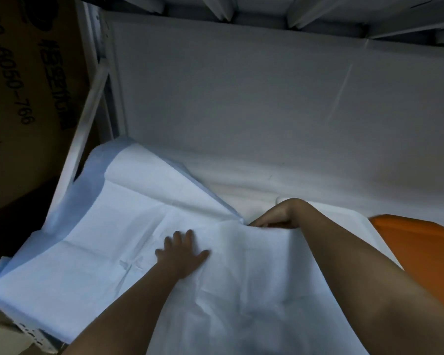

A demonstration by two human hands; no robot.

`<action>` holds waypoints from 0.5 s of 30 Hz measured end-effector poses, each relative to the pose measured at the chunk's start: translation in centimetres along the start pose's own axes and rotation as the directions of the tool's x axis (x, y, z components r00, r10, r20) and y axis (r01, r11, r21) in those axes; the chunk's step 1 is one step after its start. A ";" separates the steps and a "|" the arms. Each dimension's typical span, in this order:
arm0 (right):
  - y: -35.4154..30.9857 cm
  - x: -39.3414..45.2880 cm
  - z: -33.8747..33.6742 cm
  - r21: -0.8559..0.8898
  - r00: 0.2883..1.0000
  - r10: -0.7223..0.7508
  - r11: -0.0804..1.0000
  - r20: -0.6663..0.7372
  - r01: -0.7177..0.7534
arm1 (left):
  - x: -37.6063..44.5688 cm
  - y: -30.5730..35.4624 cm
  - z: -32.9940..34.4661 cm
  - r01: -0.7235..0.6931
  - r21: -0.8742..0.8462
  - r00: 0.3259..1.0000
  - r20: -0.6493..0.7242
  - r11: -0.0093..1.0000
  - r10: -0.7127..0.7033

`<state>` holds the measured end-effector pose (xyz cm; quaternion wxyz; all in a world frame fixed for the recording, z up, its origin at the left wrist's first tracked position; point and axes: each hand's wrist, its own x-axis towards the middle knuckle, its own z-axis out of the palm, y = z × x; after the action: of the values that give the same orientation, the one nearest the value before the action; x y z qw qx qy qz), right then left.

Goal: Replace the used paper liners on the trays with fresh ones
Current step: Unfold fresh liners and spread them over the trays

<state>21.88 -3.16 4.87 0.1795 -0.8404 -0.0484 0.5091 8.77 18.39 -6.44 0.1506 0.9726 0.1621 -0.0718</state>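
Paper liner (144,239): thin, limp, creased, likely tears easily; draped over tray (241,98) front-left corner. Left hand (181,254) flat, fingers spread, pressing sheet. Right hand (274,217) pinches folded edge. Grip edges, not centre.

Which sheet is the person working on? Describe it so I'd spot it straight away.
Start at the big white shelf tray filling the view. At its near left edge lies the creased paper liner, under the flat left hand. Unlike the smooth tray, it is wrinkled, bluish and drapes over the edge.
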 end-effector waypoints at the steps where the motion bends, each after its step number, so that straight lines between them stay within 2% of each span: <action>1: -0.2 0.8 0.5 -0.013 0.998 -0.038 0.999 0.045 0.039 | -0.1 0.2 0.0 -0.055 0.008 0.998 0.017 0.998 0.054; 2: -0.5 1.3 1.2 -0.035 0.994 -0.090 0.995 0.070 0.092 | -0.2 0.4 0.0 -0.107 0.021 0.993 0.049 0.994 0.105; 4: -1.2 2.3 2.5 -0.021 0.982 -0.187 0.982 0.023 0.188 | -0.2 0.7 0.1 -0.167 0.049 0.980 0.123 0.985 0.160; 8: -1.9 3.3 3.8 0.282 0.961 -0.263 0.919 -0.080 0.275 | -0.4 0.0 0.8 -0.199 0.150 0.959 0.232 0.968 0.161; 10: -1.9 3.6 3.7 0.424 0.946 -0.268 0.846 -0.183 0.322 | -0.6 -0.6 1.2 -0.250 0.211 0.943 0.275 0.945 0.188; 13: -2.0 3.7 2.5 0.586 0.892 -0.262 0.679 -0.369 0.442 | -0.7 -1.4 1.7 -0.297 0.233 0.932 0.283 0.926 0.228; 14: -2.1 3.6 1.8 0.550 0.861 -0.240 0.685 -0.448 0.477 | -0.8 -1.6 1.7 -0.309 0.236 0.928 0.285 0.921 0.239; 15: -2.4 3.3 1.1 0.464 0.822 -0.218 0.737 -0.526 0.491 | -0.8 -1.7 1.7 -0.322 0.238 0.924 0.289 0.917 0.249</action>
<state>22.80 0.22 2.46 0.5294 -0.8102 -0.0129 0.2514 7.24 19.17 -8.37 0.0395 0.9800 -0.0150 -0.1944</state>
